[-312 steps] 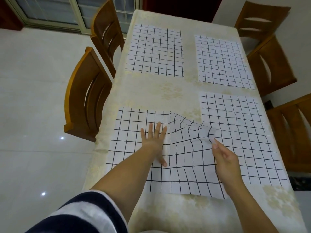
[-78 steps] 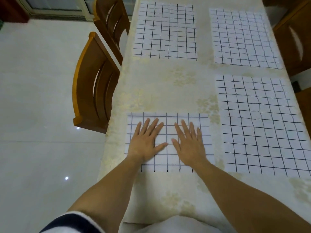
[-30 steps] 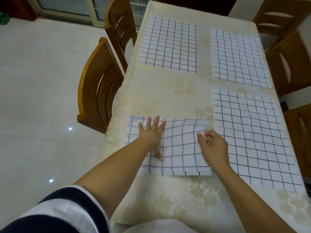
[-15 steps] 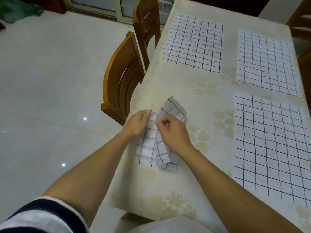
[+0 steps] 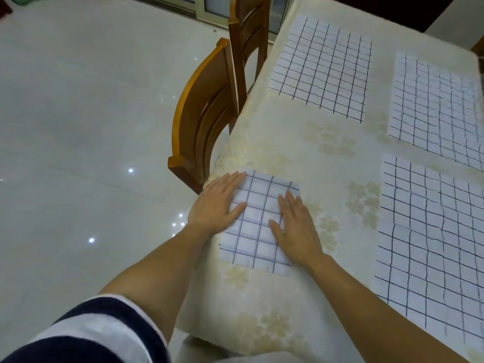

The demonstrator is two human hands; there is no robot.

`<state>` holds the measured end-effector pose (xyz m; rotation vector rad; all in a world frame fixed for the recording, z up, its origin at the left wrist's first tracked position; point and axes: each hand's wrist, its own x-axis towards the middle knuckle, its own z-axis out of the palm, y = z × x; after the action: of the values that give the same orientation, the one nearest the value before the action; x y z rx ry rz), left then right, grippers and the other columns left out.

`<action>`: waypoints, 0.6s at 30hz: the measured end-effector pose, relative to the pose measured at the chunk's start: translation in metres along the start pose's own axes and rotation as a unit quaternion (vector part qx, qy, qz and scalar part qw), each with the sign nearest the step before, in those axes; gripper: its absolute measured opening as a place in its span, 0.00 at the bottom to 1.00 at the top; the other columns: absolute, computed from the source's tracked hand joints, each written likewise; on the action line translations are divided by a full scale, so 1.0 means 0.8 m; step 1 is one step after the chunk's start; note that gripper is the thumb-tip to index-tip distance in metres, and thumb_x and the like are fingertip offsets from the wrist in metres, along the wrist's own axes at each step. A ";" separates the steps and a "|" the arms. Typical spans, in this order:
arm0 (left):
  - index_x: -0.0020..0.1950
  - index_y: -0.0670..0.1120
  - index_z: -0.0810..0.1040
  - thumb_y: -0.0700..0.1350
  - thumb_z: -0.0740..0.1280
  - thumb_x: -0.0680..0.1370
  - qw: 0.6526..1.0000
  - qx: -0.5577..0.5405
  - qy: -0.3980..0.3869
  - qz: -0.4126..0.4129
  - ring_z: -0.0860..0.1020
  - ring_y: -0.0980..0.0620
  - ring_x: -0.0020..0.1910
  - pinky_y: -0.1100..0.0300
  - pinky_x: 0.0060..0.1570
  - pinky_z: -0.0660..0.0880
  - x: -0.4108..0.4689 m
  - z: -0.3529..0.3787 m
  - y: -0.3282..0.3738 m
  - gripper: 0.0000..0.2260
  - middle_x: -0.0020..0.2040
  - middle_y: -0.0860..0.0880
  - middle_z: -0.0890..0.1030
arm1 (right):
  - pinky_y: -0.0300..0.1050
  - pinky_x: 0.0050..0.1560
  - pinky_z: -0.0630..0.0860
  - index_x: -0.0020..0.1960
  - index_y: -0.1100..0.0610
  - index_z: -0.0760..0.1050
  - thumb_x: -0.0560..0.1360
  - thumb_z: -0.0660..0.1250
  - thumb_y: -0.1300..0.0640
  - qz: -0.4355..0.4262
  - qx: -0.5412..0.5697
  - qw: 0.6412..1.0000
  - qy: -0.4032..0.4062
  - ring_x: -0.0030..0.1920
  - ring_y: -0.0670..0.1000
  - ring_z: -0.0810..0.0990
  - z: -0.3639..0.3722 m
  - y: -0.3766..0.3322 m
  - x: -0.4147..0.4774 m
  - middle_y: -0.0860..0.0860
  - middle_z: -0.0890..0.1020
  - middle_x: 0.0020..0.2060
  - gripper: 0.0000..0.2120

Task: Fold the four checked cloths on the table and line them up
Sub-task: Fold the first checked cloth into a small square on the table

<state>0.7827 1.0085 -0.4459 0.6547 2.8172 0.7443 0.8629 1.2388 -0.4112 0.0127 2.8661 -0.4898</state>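
Observation:
A white cloth with black checks lies folded into a small rectangle (image 5: 259,221) near the table's left edge. My left hand (image 5: 217,203) presses flat on its left side with straight fingers. My right hand (image 5: 296,226) presses flat on its right side. Three more checked cloths lie spread out unfolded: one at the near right (image 5: 434,239), one at the far right (image 5: 437,106) and one at the far left (image 5: 322,66).
The table (image 5: 301,153) wears a cream floral tablecloth. Two wooden chairs, one near (image 5: 201,119) and one farther back (image 5: 248,27), stand against its left side. A glossy white floor (image 5: 78,127) spreads out to the left.
My right hand has laid the raised half of the cloth over to the left and let it go. Both hands now press flat on the smaller folded rectangle.

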 end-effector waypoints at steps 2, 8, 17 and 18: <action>0.83 0.59 0.50 0.64 0.58 0.82 1.000 0.006 -0.007 0.009 0.54 0.54 0.81 0.53 0.80 0.52 0.003 0.001 -0.004 0.31 0.82 0.55 0.58 | 0.53 0.74 0.62 0.77 0.55 0.61 0.80 0.63 0.47 0.019 0.051 0.992 0.112 0.75 0.56 0.61 -0.016 0.006 0.019 0.55 0.62 0.76 0.29; 0.82 0.60 0.54 0.63 0.56 0.83 0.999 0.026 -0.007 0.022 0.55 0.52 0.81 0.49 0.79 0.56 0.006 0.007 -0.007 0.29 0.81 0.51 0.62 | 0.48 0.60 0.71 0.59 0.44 0.78 0.69 0.65 0.28 0.020 0.119 0.992 -0.047 0.60 0.54 0.74 -0.080 0.048 0.124 0.53 0.77 0.58 0.26; 0.77 0.61 0.66 0.65 0.56 0.82 0.999 0.038 -0.003 0.021 0.56 0.53 0.81 0.50 0.78 0.57 0.010 0.012 -0.014 0.24 0.82 0.54 0.57 | 0.44 0.33 0.57 0.27 0.53 0.57 0.74 0.64 0.32 0.012 0.067 0.966 -0.249 0.26 0.51 0.59 -0.107 0.044 0.183 0.50 0.58 0.23 0.32; 0.77 0.62 0.65 0.66 0.55 0.82 0.999 0.040 -0.006 0.019 0.55 0.53 0.81 0.50 0.79 0.57 0.010 0.011 -0.014 0.24 0.83 0.55 0.56 | 0.44 0.33 0.56 0.26 0.53 0.55 0.75 0.62 0.32 0.020 0.063 0.969 -0.237 0.24 0.50 0.58 -0.108 0.046 0.183 0.48 0.58 0.22 0.32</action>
<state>0.7733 1.0074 -0.4597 0.7257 2.8442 0.6345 0.7024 1.2972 -0.3776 -0.0211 2.3611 -0.5773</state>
